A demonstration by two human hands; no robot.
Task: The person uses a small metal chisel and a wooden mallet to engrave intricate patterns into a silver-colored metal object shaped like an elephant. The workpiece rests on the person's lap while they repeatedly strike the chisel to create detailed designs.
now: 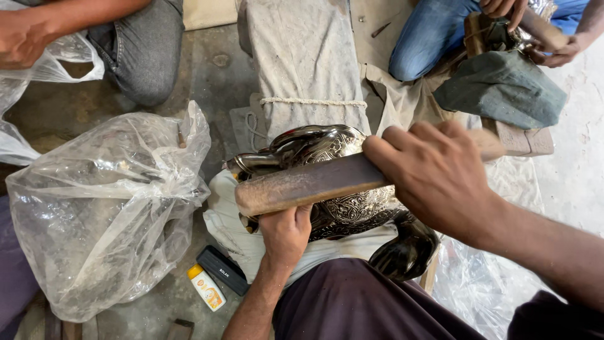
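Note:
A shiny engraved metal figure shaped like a swan rests on a white cloth over my lap. My right hand grips a worn wooden stick that lies across the top of the figure. My left hand is under the stick, closed against the figure's near side and steadying it; what its fingers pinch is hidden. The figure's dark flared base points toward my right knee.
A large crumpled clear plastic bag lies at left. A small yellow bottle and black box sit on the floor. A cloth-wrapped block tied with rope stands ahead. Other people sit at top left and top right.

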